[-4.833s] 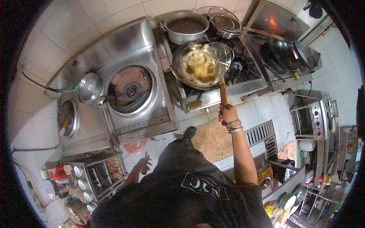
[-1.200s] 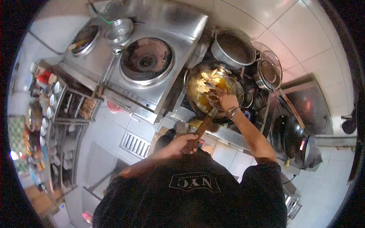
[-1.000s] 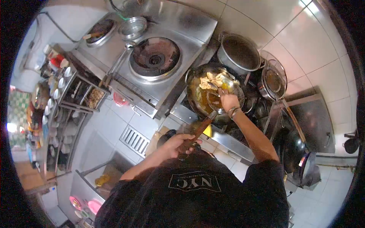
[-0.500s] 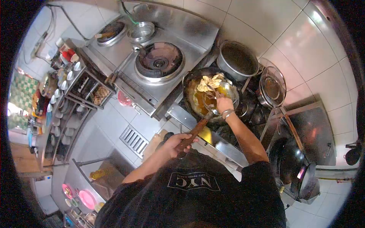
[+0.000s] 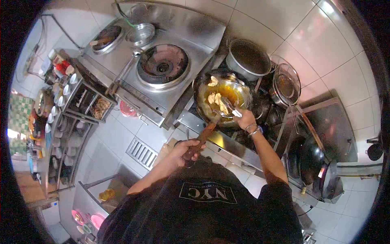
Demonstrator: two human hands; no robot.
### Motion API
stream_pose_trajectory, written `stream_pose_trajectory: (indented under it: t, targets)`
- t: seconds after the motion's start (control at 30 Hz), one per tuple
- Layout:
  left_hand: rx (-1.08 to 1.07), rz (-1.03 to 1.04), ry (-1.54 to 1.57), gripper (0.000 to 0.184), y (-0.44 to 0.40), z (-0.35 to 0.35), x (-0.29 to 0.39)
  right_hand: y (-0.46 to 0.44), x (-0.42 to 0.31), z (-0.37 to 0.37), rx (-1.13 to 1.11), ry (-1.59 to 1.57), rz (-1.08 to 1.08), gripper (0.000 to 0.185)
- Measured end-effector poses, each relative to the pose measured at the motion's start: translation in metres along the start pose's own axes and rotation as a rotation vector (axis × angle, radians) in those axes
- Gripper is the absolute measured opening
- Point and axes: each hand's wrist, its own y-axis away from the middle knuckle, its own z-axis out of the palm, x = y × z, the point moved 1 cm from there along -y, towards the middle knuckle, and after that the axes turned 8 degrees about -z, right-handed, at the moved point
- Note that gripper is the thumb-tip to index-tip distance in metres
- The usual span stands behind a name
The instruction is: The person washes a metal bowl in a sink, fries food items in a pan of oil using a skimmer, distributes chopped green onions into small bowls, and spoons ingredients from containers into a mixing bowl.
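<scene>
My left hand [image 5: 189, 151] is wrapped round a thick wooden handle [image 5: 204, 137]. Its metal end reaches the near rim of a dark wok [image 5: 200, 99]; whether it belongs to the wok or to something inside, I cannot tell. Over the wok's near right side, my right hand [image 5: 245, 118] is closed on what look like metal tongs [image 5: 235, 111], their tips pointing into the wok. Pale golden food pieces [image 5: 218, 101] lie by the tips, and another piece [image 5: 213, 81] is near the far rim. Yellow-brown oil [image 5: 233, 92] shines in the wok.
A deep pot [image 5: 248, 61] stands behind the wok. Right of it a wire strainer [image 5: 287, 84] rests on a pan, its long handle pointing towards me. Dark woks [image 5: 308, 162] are stacked at the right. An unlit burner [image 5: 163, 65] and a steel bowl [image 5: 140, 34] are at the left.
My right hand has drawn back slightly towards me, so the tongs show more. The food pieces have separated, with one near the far rim. My left hand keeps its grip.
</scene>
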Motion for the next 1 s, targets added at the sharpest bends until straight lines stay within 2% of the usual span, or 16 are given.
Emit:
stream_pose_trajectory:
  t: [0.07,0.1,0.2,0.23,0.33,0.4,0.43,0.57,0.63,0.67,0.73,0.77,0.87,0.9,1.0]
  targets:
    - [0.003,0.007,-0.01,0.029,0.004,-0.001,0.003,-0.004,0.019,0.007,-0.025,-0.04,0.037,0.048]
    - [0.013,-0.003,-0.02,0.029,0.004,-0.003,0.003,-0.009,0.045,0.021,-0.037,-0.079,0.067,0.045]
    - [0.022,-0.01,-0.046,0.031,0.003,-0.009,0.003,-0.021,0.066,0.017,-0.149,-0.263,0.157,0.041]
    - [0.022,-0.005,-0.06,0.032,0.004,-0.01,0.003,-0.023,0.084,0.02,-0.116,-0.223,0.218,0.044]
    - [0.059,-0.005,-0.11,0.035,0.01,-0.007,0.004,-0.025,0.079,-0.003,-0.178,0.118,0.235,0.057]
    - [0.055,-0.015,-0.104,0.036,0.009,-0.008,0.005,-0.019,0.062,-0.02,-0.088,0.552,0.099,0.058]
    - [0.054,-0.026,-0.098,0.037,0.009,-0.008,0.004,-0.017,0.032,-0.036,-0.091,0.491,0.168,0.051]
    - [0.065,-0.008,-0.164,0.036,0.01,-0.002,0.006,-0.034,-0.013,-0.025,-0.12,0.389,0.196,0.04]
    - [-0.008,-0.001,-0.165,0.034,0.008,-0.001,0.004,-0.043,-0.055,-0.009,-0.125,0.528,0.118,0.031]
    - [-0.008,0.006,-0.166,0.034,0.007,0.0,0.005,-0.05,-0.064,-0.001,-0.12,0.529,0.113,0.031]
    - [-0.012,-0.034,-0.1,0.032,0.007,0.002,0.003,-0.064,-0.078,0.018,-0.184,0.767,-0.056,0.024]
    - [-0.009,-0.026,-0.095,0.032,0.006,0.001,0.002,-0.068,-0.089,0.02,-0.154,0.806,-0.053,0.022]
    - [-0.05,-0.036,-0.071,0.031,-0.002,-0.006,-0.005,-0.094,-0.074,0.038,-0.188,0.824,-0.117,0.02]
    - [-0.045,-0.057,-0.039,0.034,-0.004,-0.006,-0.006,-0.097,-0.072,0.037,-0.22,0.9,-0.241,0.022]
    - [-0.069,-0.059,0.001,0.038,-0.002,-0.005,-0.008,-0.106,-0.073,0.04,-0.325,0.918,-0.227,0.021]
